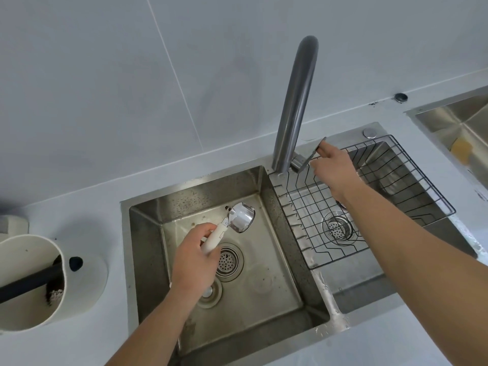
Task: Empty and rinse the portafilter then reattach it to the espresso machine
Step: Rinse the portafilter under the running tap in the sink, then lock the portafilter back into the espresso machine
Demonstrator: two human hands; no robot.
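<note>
My left hand [194, 256] grips the white handle of the portafilter [241, 217] and holds it over the left sink basin [280, 283]. Its steel basket head is tilted, pointing up and to the right, above the drain [229, 260]. My right hand [334, 169] reaches to the base of the grey faucet [295, 101], with fingers on the flat faucet lever [313, 154]. No water is seen running from the spout. The espresso machine is out of view.
A white knock box [29, 281] with a black bar and coffee grounds stands on the counter at left. A black wire rack [369, 202] sits in the right basin. A second steel sink with a yellow sponge [460, 149] is at far right.
</note>
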